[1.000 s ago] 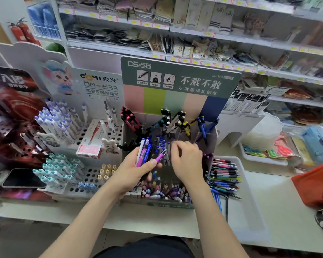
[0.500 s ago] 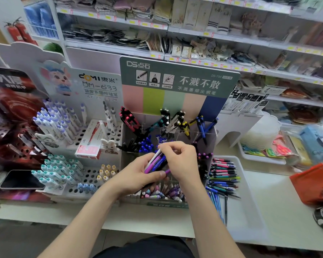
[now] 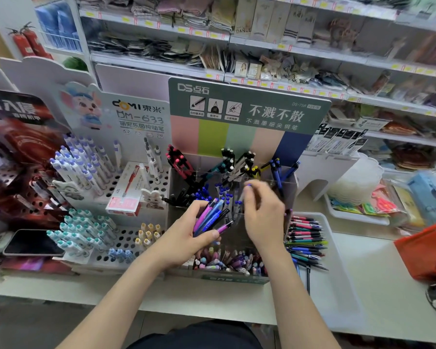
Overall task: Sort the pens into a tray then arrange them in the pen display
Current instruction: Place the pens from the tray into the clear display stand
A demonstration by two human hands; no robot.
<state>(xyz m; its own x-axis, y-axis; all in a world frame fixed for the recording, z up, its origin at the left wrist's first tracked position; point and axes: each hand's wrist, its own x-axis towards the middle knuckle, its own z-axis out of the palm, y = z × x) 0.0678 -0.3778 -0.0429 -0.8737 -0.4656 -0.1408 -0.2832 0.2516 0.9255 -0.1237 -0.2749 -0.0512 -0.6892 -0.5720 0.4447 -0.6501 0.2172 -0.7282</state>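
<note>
From the head camera I see my left hand (image 3: pixel 184 239) at the front of the pen display (image 3: pixel 249 108), its fingers and thumb curled round a bundle of pens (image 3: pixel 212 217). The bundle fans up and to the right: slim barrels in purple, pink and blue, one with a dark clip, their ends just above the display's middle compartments.

My right hand (image 3: pixel 264 217) is raised beside it, over the clear compartments. Its fingertips are bunched together, pinching what looks like a blue-tipped pen (image 3: pixel 248 185). Motion blur softens the fingers, so I can't make out the barrel.

The display has a green header over pastel stripes. Red-capped, black, yellow and blue pens lean in its back row, blue caps fill the middle, and pastel pens crowd the front bin.

Just to the right the white tray (image 3: pixel 342 278) sits on the counter (image 3: pixel 393 285), touching the display's side. A stack of sorted pens (image 3: pixel 306 239) lies in it, tips pointing right: red, teal, green and blue.
</note>
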